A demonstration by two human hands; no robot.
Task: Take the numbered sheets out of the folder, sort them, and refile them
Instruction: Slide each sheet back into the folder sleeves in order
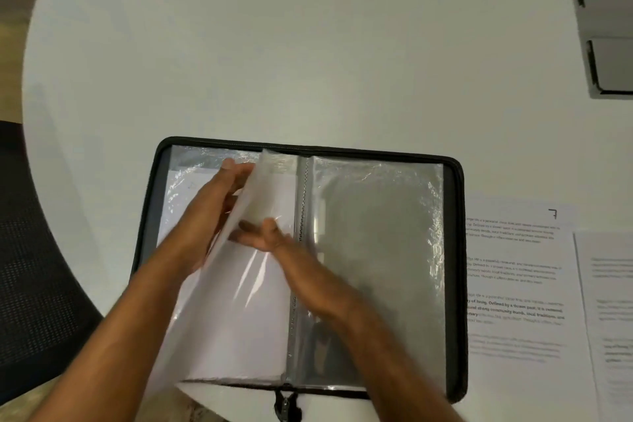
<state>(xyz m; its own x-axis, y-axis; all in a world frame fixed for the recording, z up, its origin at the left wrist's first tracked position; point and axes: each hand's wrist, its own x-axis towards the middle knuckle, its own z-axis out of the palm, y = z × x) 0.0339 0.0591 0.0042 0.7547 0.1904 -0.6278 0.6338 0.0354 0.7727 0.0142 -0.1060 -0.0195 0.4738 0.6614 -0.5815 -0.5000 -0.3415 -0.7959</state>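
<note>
On table (308, 44), open folder (452, 250), spine near-far.

both hands (219, 202) on open folder (455, 250)

Printed sheets (517, 284) text blurred; rightmost sheet (613, 319) cut off.

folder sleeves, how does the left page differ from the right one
The left sleeve shows white paper inside; the right sleeve looks grey, no sheet visible. The left one is partly covered by a lifted sleeve between both hands; the right one lies flat with the right hand's forearm across it. Both are crinkly clear plastic in the same folder.
</note>
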